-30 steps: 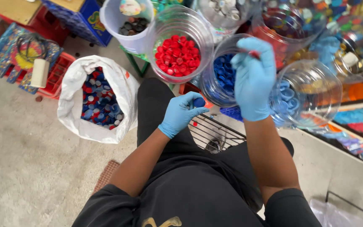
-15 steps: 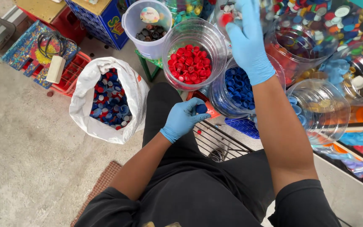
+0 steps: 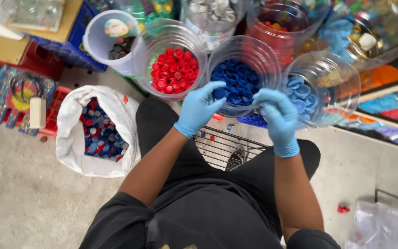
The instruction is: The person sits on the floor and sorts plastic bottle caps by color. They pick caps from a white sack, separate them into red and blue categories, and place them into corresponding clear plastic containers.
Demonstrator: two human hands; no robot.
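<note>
1. Head view is looking straight down at us sitting on the concrete floor (image 3: 14,203), with a row of clear plastic jars lined up in front of our knees.
2. Our left hand (image 3: 199,108), in a blue glove, is reaching toward the near rim of the jar of dark blue caps (image 3: 242,76). The fingers are stretching out loosely and the thumb is spreading away from them, so the hand is looking open. We can't tell if anything small is sitting in the palm.
3. Our right hand (image 3: 277,117), gloved too, is hovering just beside that same jar, at its near right edge. The fingers are curling down and in, half closed. Whether it's pinching a cap, we can't tell from this angle.
4. Left of the blue jar, the jar of red caps (image 3: 176,69) is standing almost touching it.
5. On the right, a tilted jar of light blue caps (image 3: 321,87) is leaning toward us.
6. A wire rack (image 3: 222,147) is lying on the floor between our legs, right under both hands, with a couple of loose caps on it.
7. Over by our left knee, a white bag (image 3: 72,138) is sitting open, full of mixed red and blue caps.
8. Behind the red jar, a white tub (image 3: 102,44) is holding some dark caps.
</note>
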